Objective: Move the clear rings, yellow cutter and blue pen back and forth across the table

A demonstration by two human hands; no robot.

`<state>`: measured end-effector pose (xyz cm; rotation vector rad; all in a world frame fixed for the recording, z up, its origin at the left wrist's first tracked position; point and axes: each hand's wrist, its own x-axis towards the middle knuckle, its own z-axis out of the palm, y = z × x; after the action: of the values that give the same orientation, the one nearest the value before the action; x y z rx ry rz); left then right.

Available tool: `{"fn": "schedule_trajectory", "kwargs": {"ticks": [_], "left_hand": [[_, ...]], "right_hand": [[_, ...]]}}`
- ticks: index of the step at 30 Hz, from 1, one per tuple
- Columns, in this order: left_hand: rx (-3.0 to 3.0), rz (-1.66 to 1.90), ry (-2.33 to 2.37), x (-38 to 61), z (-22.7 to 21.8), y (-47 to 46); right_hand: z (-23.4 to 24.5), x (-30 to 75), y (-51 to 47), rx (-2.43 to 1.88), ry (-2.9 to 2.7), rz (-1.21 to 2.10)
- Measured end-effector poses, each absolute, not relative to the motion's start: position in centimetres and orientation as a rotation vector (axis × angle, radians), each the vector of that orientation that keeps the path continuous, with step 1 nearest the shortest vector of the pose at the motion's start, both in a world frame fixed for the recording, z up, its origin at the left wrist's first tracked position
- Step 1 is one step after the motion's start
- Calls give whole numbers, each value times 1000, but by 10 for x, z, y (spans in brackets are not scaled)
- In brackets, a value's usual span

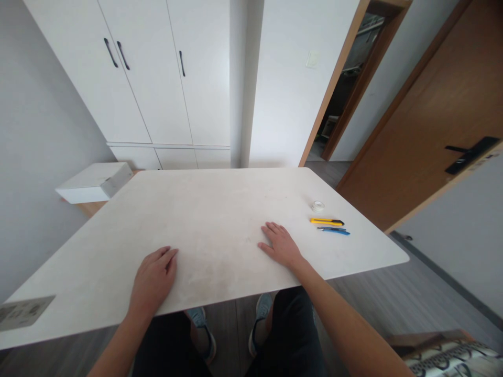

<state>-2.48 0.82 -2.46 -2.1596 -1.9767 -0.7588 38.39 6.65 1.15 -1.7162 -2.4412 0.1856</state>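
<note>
My left hand (pixel 154 280) rests on the white table (pixel 204 209) near its front edge, fingers curled inward and thumb pressed close to the index finger. What it holds, if anything, is hidden. Flat on the tabletop lies my right hand (pixel 281 244), fingers spread and nothing in them. To its right is a yellow utility knife (pixel 326 221) with a dark end. Just in front of that knife lie slim blue and dark pen-like tools (pixel 334 230), too small to identify surely. A small roll of clear tape (pixel 318 206) sits behind the yellow knife.
A printed grey label (pixel 25 312) is at the table's front left corner. Beyond the left edge stands a white box (pixel 96 180). White cabinets (pixel 165 78) line the back, and a brown door (pixel 424 115) stands at right. Patterned fabric (pixel 456 358) shows at lower right.
</note>
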Motion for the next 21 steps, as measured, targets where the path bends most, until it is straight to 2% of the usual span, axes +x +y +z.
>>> {"fn": "schedule_trajectory", "kwargs": {"ticks": [16, 21], "left_hand": [[-2186, -744, -1953, -30, -29, 10], [-2188, -744, -1894, -34, -34, 14]], "right_hand": [[15, 386, 63, -1668, -2404, 218], [25, 446, 66, -1700, -2206, 159]]}}
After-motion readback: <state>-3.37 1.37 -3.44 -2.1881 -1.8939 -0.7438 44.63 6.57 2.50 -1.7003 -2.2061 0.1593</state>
